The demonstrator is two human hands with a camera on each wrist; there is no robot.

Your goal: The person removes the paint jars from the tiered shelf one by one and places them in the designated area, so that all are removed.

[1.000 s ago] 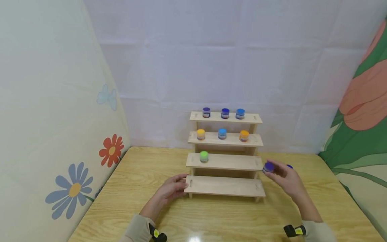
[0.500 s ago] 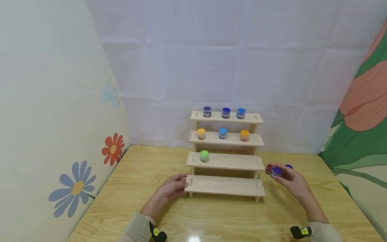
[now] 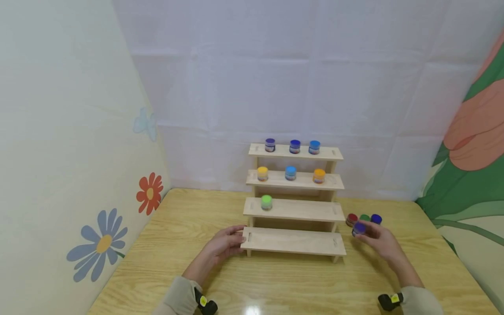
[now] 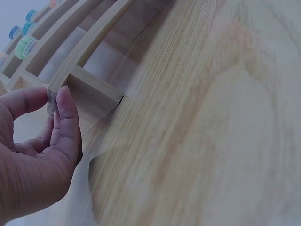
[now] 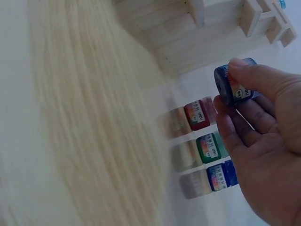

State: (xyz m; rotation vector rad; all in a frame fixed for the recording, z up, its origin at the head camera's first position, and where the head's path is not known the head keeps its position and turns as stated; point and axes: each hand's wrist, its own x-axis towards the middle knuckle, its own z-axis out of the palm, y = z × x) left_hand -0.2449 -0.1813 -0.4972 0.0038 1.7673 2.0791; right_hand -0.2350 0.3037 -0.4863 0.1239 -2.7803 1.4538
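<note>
My left hand (image 3: pixel 221 248) pinches the left end of the lowest board of a four-step wooden display stand (image 3: pixel 293 241); thumb and finger meet over that end in the left wrist view. To the right of the stand, my right hand (image 3: pixel 381 243) holds a small paint jar (image 5: pixel 236 82) with a purple-blue lid between thumb and fingers. In the right wrist view the jar is tilted and raised off the table. Behind it a red jar (image 5: pixel 197 114), a green jar (image 5: pixel 209 147) and a dark blue jar (image 5: pixel 219 176) stand in a row.
On the top step are a purple jar (image 3: pixel 270 145), a blue jar (image 3: pixel 295 146) and a light blue jar (image 3: pixel 314 147). Yellow (image 3: pixel 262 173), light blue (image 3: pixel 290 173) and orange jars (image 3: pixel 319 176) occupy the second. A light green jar (image 3: pixel 266 202) sits on the third.
My right hand has moved right and a little nearer with the purple-blue jar, away from the stand's edge. The red and green jars have come into sight. My left hand keeps its place.
</note>
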